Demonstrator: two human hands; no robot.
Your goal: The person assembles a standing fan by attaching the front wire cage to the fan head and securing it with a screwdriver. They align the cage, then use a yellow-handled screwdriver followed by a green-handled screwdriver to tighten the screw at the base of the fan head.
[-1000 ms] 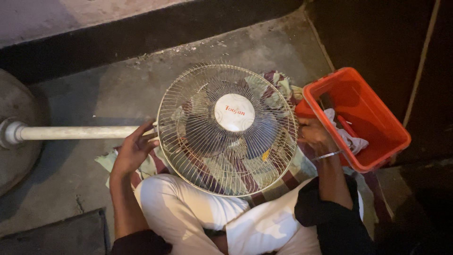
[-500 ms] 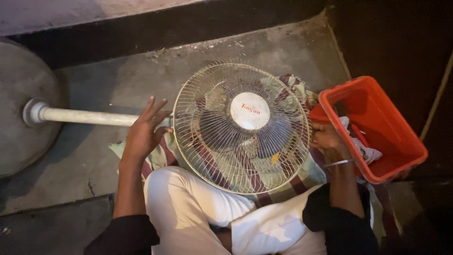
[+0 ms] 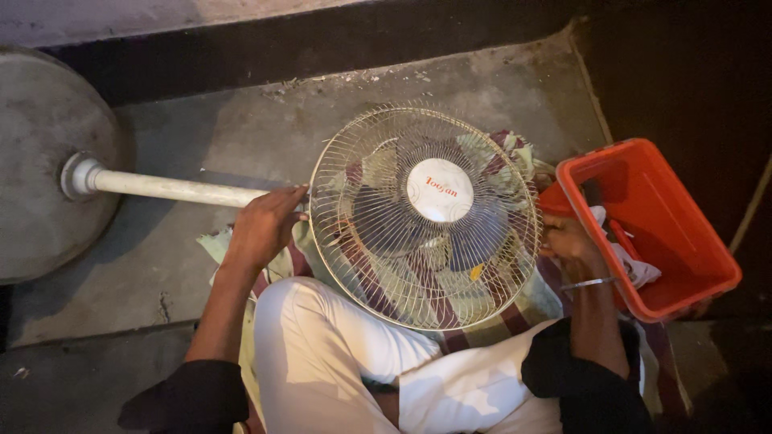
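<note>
The pedestal fan lies on its back across the person's lap, grille up, between both hands. The left hand curls closed around the white pole beside the grille. The right hand grips the grille's opposite rim, wrist bent, beside the red crate.

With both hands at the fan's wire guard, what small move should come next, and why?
Probably turn the wire guard a little with the right hand while the left hand steadies the white pole. The fan lies flat on the striped cloth, each hand sits at an opposite edge of the guard, and no tool from the red bin is in hand.
</note>
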